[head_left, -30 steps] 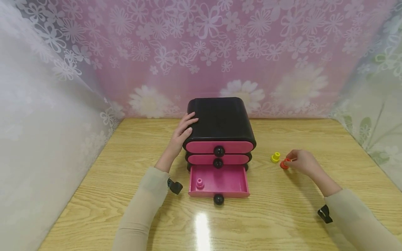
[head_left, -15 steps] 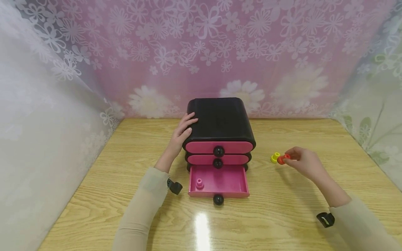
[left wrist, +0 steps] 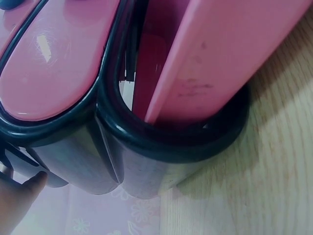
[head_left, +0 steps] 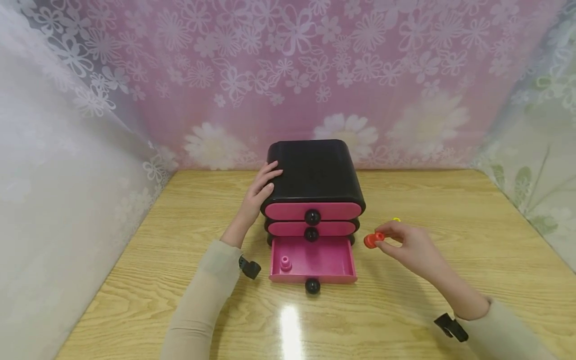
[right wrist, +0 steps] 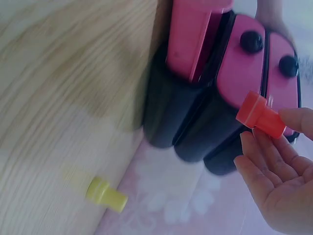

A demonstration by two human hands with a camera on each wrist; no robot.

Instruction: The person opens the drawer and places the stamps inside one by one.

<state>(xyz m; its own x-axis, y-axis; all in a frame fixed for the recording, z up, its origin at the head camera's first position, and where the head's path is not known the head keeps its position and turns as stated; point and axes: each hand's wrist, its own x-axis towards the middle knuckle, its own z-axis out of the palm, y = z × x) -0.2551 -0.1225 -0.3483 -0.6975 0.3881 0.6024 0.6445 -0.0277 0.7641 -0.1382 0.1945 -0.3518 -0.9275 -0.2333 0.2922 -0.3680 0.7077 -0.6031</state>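
A black drawer unit (head_left: 315, 170) with pink drawer fronts stands mid-table, its bottom drawer (head_left: 321, 255) pulled out. Inside that drawer, at the left, a pink stepped peg (head_left: 285, 263) stands upright. My left hand (head_left: 260, 192) rests on the unit's upper left side, fingers over the top edge. Right of the drawer, my right hand (head_left: 411, 247) pinches a red stepped peg (head_left: 372, 240) between thumb and fingers, above the table; it also shows tilted in the right wrist view (right wrist: 261, 115). A yellow peg (right wrist: 106, 194) stands on the table, mostly hidden behind the right hand in the head view.
The wooden table (head_left: 189, 310) runs up to a flowered pink curtain (head_left: 288, 75) behind the unit. Pale cloth hangs at the left and right sides. A round black knob (head_left: 312, 286) juts from the front of the pulled-out drawer.
My right hand has lifted the red peg off the table and carried it left toward the open drawer, passing in front of the yellow peg. The left hand stays on the unit.
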